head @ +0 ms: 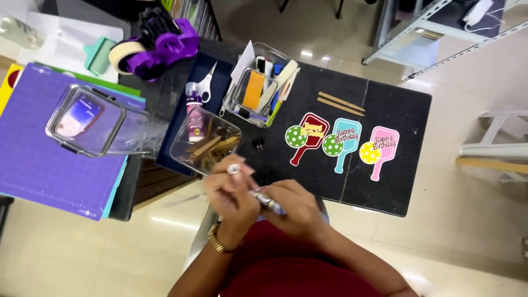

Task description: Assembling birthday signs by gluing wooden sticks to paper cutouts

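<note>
Two hands [264,201], closed round pen [268,202]

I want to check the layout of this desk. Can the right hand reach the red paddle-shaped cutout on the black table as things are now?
Probably yes. The red paddle cutout lies flat on the black table just beyond the right hand, with bare table between them. But that hand and the left hand both grip a pen-like tool, so it is not free.

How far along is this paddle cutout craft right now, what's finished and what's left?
Done: three printed paddle cutouts lie cut out in a row on the black table. In hand: the left hand and right hand together hold a small pen-like tube, apparently uncapping it. Left: two wooden sticks lie apart from the cutouts, not attached, and more sticks sit in the clear container.
</note>
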